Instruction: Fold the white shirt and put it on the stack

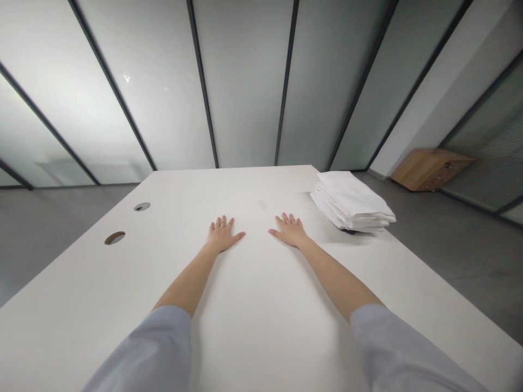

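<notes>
A stack of folded white cloths (351, 200) lies up and to the right of the right hand's fingers (289, 219), near them but not touching. The soft layers sit unevenly, their folded edges fanned and slightly skewed, and the pile lies flat, turned at an angle to those fingertips.

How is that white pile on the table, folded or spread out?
Folded: the white cloth stack shows layered edges piled up on the table, near the right hand, with none of it spread flat.
</notes>
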The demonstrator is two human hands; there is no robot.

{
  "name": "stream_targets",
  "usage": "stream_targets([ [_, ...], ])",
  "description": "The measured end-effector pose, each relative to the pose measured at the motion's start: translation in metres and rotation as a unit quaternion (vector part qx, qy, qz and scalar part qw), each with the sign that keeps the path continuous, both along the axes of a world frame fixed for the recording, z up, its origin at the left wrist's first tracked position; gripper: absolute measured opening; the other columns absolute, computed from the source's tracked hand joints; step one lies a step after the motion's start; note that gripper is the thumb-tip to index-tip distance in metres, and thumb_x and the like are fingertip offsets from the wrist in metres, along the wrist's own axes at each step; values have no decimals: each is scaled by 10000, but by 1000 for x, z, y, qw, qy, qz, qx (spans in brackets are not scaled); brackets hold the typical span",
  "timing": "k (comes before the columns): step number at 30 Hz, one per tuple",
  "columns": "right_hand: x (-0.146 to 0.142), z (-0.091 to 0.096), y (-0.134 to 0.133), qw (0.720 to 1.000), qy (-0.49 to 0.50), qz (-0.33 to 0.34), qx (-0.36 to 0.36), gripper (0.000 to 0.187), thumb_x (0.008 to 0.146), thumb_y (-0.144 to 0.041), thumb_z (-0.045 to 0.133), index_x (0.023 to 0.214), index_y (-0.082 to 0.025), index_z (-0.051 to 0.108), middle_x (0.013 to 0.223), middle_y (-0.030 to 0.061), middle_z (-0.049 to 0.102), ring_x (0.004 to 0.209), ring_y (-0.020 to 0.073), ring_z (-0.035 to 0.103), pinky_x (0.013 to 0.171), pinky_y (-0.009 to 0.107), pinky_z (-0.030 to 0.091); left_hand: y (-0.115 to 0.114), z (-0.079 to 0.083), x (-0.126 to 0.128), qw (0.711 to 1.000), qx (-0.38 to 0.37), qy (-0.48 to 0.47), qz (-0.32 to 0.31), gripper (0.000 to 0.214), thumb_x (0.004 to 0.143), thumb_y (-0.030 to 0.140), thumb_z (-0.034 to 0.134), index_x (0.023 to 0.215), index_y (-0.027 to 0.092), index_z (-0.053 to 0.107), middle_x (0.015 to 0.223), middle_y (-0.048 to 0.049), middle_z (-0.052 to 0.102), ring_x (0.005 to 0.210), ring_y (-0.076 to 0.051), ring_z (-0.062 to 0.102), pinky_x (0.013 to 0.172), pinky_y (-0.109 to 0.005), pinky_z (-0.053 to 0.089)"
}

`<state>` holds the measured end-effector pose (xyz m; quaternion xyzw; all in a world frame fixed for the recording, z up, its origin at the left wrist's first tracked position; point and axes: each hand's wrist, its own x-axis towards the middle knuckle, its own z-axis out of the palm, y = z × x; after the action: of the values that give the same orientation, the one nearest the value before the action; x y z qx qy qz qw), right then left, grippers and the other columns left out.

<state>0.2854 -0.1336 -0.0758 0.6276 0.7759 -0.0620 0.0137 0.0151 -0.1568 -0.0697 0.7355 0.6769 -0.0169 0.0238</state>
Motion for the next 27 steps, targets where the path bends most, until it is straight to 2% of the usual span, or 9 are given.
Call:
stream_targets([
  [27,2,1,1,1000,-2,1,0,835,860,-750,199,1503,-221,261,1584,138,156,1434,369,130,1119,537,113,1,-2,0,1000,7,-4,-2,915,820,786,182,1508,186,254,1572,-160,185,1443,-343,154,1133,-503,172],
])
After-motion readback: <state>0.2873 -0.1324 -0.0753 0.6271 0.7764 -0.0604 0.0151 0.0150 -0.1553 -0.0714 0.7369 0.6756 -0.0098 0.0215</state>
